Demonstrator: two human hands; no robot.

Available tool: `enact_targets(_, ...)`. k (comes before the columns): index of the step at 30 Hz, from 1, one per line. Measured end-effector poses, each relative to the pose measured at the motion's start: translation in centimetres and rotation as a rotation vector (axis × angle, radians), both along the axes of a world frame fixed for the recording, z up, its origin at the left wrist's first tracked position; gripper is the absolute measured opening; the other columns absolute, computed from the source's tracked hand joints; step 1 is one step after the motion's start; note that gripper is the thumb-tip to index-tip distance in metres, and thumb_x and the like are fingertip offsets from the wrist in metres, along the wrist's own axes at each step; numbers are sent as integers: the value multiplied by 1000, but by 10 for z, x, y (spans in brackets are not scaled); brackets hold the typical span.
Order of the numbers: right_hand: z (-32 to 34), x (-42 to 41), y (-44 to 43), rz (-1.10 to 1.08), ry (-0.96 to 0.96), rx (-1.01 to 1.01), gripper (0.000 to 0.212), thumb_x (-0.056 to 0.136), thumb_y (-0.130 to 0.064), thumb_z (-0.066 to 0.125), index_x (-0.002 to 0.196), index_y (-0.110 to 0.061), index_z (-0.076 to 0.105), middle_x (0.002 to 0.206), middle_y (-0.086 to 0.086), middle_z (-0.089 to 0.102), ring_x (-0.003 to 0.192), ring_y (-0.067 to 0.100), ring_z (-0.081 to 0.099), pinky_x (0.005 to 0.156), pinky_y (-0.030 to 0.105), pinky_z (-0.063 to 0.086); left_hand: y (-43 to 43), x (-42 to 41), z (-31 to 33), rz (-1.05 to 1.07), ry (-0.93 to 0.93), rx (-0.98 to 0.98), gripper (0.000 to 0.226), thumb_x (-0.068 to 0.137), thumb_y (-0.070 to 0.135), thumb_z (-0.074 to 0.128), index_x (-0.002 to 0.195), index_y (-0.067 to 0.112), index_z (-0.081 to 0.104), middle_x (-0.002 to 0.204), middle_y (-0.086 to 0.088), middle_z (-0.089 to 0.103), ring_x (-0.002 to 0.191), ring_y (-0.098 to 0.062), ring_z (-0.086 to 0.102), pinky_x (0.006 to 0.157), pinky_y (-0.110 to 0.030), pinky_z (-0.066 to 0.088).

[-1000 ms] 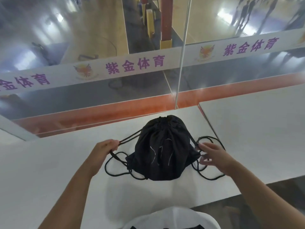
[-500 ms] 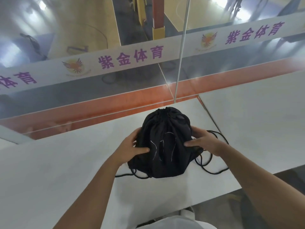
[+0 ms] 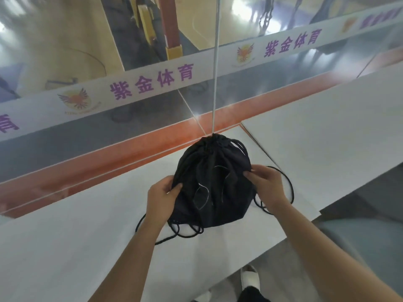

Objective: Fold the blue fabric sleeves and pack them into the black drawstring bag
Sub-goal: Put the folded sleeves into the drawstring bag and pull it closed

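Gripping the bulging black fabric drawstring bag (image 3: 212, 186) from both sides, the two hands are set apart with the bag between them. The left hand (image 3: 160, 198) has its fingers curled into the cloth on the bag's left flank, thumb on top. The right hand (image 3: 267, 188) pinches a fold on the right flank with bent fingers.

The bag sits on the white tabletop (image 3: 65, 247), near its far edge, with its gathered mouth pulled closed and pointing away from the person (thin pale lines show on the dark cloth). Loose black cords (image 3: 181, 231) loop out on the table below the left wrist, and more curve round behind the right hand.

Just to the right lies a second white tabletop (image 3: 327, 131), a narrow seam between the two. Beyond the tables stands a glass pane (image 3: 65, 51) crossed by a white banner (image 3: 152, 83) with purple characters. A white shoe (image 3: 250, 280) shows below the table's near edge.
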State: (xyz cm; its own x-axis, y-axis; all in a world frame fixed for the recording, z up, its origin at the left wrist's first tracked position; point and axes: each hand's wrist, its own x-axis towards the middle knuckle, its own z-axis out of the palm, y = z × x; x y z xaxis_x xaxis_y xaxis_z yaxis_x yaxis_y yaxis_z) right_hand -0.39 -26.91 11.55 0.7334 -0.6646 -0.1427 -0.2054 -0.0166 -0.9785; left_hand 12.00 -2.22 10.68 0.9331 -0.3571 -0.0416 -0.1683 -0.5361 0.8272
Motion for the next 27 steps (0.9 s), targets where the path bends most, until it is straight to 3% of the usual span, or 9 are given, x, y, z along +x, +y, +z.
enact_targets(5,47,-66,5,-254,-123,-3,20,86,2,70,88,-16,80,86,10,79,81,26,75,80,42,61,-19,-6,56,-208,-92,-73,11,95,21,65,103,20,73,91,9,75,84,-13,70,81,-33,56)
enact_targets(8,80,-126,13,-410,-204,-18,17,88,1,69,87,-12,80,83,13,77,76,21,71,74,38,60,-42,-26,90,-407,-96,-114,10,93,19,68,101,23,73,88,10,76,83,-14,72,81,-38,60)
enact_targets(10,104,-173,20,-519,-237,-81,21,88,1,68,86,-16,80,76,2,78,69,13,69,66,29,59,-62,-50,112,-553,-113,-137,10,93,18,68,98,25,72,85,14,75,80,-6,72,78,-35,61)
enact_targets(12,125,-224,26,-613,-246,-172,22,88,2,69,89,-19,78,76,-5,78,71,10,71,68,28,60,-85,-84,129,-679,-122,-180,15,93,15,68,93,30,68,77,24,72,76,1,70,74,-25,60)
enact_targets(14,141,-280,34,-718,-260,-249,22,88,2,68,92,-18,78,79,-6,79,75,9,73,69,24,59,-108,-128,142,-786,-112,-221,22,92,11,68,90,32,67,74,31,70,74,4,69,70,-18,58)
enact_targets(17,153,-369,50,-876,-268,-308,20,90,-2,68,94,-17,80,84,0,79,80,18,75,71,32,59,-140,-204,155,-945,-7,-295,32,90,4,69,90,35,70,79,23,75,72,1,70,73,-28,60)
enact_targets(21,164,-492,68,-1093,-270,-321,35,89,1,68,78,-29,82,78,-5,78,73,11,73,64,26,57,-178,-325,166,-1159,99,-358,33,89,-1,69,97,31,73,89,18,78,84,-2,74,80,-26,60)
enact_targets(24,167,-588,77,-1227,-232,-310,25,88,-3,70,84,-25,81,84,2,79,81,21,74,72,42,59,-204,-420,171,-1289,155,-396,38,88,-5,69,99,31,73,92,18,78,91,-3,73,82,-18,57)
enact_targets(27,166,-676,83,-1327,-216,-298,15,88,-3,71,97,-13,79,90,9,78,81,21,74,77,48,60,-230,-509,170,-1374,224,-408,36,87,-5,69,104,26,74,97,8,79,94,-9,74,88,-28,57)
